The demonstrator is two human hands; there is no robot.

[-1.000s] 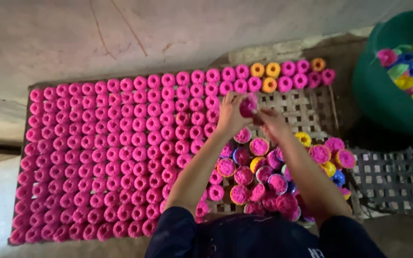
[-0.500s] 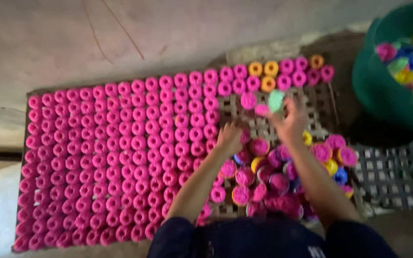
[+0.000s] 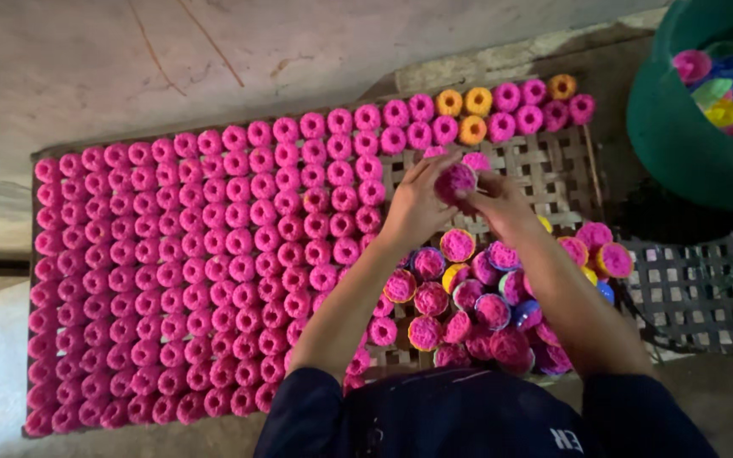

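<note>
From the head view, our left hand (image 3: 413,208) and right hand (image 3: 498,203) pinch one pink-filled cup (image 3: 456,181) between the fingertips, above the woven tray (image 3: 553,165), beside rows of pink cakes (image 3: 214,254) packed tightly to save room.

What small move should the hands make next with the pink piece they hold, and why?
Probably set it down on the bare woven tray beside the last pink pieces. Both the left hand and right hand hold one pink piece just above that gap, where the filled rows end.
</note>
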